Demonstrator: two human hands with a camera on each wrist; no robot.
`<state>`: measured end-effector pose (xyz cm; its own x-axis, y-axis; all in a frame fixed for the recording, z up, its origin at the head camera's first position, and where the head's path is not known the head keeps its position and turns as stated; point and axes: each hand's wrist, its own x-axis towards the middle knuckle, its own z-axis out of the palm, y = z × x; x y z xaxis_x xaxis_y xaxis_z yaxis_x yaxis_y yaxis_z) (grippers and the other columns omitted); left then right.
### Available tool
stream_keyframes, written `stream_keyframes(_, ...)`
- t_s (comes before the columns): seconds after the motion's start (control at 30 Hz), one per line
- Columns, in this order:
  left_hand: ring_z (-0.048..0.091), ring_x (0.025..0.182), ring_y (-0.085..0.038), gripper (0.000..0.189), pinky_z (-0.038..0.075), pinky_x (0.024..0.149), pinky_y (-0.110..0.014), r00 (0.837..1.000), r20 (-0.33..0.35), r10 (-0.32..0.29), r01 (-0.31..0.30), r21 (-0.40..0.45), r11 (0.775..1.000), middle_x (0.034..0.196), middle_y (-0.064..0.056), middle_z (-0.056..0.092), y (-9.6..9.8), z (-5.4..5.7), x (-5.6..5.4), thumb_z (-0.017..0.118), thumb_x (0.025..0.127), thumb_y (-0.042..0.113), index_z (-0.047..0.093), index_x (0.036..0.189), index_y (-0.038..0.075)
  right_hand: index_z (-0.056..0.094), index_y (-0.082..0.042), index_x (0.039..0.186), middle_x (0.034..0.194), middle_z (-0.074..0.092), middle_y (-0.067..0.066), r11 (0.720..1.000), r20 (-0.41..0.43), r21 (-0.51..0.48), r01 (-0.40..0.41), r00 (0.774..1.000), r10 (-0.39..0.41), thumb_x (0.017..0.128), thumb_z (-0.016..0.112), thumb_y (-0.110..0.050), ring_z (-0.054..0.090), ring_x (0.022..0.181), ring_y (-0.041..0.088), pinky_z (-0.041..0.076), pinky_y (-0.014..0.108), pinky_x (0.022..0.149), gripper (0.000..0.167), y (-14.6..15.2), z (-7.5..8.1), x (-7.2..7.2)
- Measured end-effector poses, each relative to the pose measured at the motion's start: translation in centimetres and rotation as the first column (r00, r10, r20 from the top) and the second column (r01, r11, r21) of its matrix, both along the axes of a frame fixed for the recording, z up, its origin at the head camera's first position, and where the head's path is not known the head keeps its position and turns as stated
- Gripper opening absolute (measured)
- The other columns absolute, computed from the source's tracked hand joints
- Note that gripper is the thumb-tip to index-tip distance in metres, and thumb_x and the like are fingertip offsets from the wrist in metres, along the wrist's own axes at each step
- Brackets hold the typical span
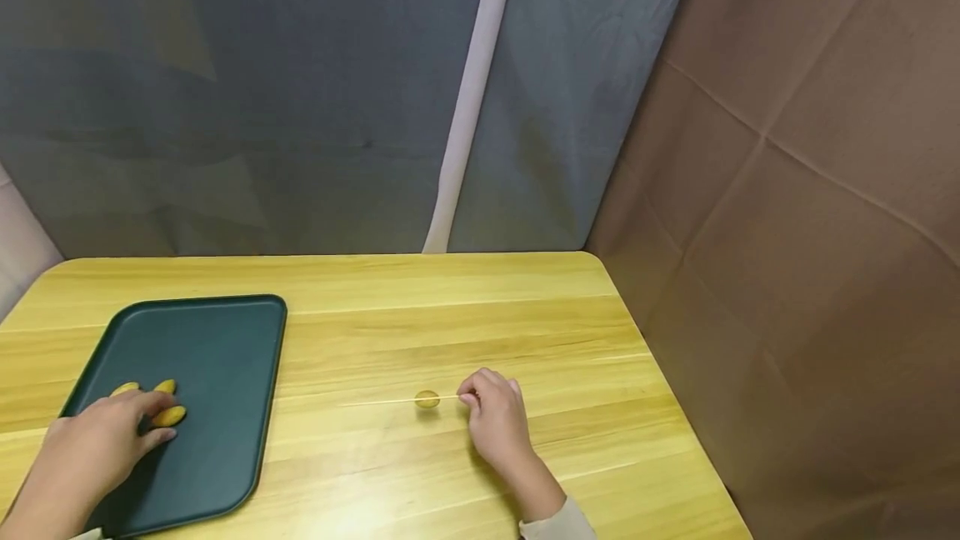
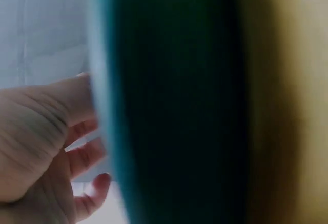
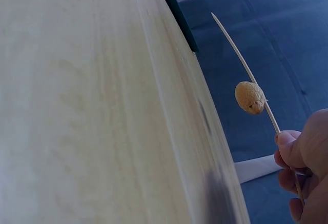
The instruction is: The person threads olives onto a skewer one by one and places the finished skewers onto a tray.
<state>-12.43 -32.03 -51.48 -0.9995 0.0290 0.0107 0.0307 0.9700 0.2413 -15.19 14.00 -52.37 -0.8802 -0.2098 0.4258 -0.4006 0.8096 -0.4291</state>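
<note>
My right hand (image 1: 497, 419) pinches a thin wooden skewer (image 3: 236, 49) near one end, its pointed tip to the left. A small yellow-brown oval piece (image 3: 250, 98) with a wrinkled skin sits partway along the skewer, in front of the fingers. Over the dark green tray (image 1: 213, 357), my left hand (image 1: 97, 448) reaches down with thumb and index finger apart, either side of a similar yellow oval piece (image 1: 168, 417). Two more yellow pieces, one behind the index finger (image 1: 165, 387) and one by the knuckles (image 1: 125, 388), lie close by. The left wrist view mostly shows the blurred tray rim (image 2: 107, 101).
The tray stands on the left of a wood-grain table (image 1: 360, 473). Grey-blue cloth (image 1: 300, 107) hangs behind the table, crossed by a pale strip (image 1: 476, 82). Brown cloth (image 1: 787, 232) hangs along the right side.
</note>
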Motion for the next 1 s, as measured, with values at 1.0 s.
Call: stream_keyframes(1.0, 0.062, 0.083, -0.009, 0.028, 0.051, 0.065, -0.028, 0.94, -0.174, -0.293, 0.336, 0.343, 0.877, 0.103, 0.008, 0.069, 11.2, 2.8, 0.4, 0.084, 0.083, 0.01, 0.076, 0.109, 0.015, 0.068, -0.017, 0.087, 0.087, 0.066, -0.011, 0.992, -0.01, -0.088, -0.087, 0.996, 0.086, 0.085, 0.076, -0.013, 0.063, 0.085, 0.007, 0.04, 0.027, 0.077, 0.009, -0.8, 0.9, -0.1)
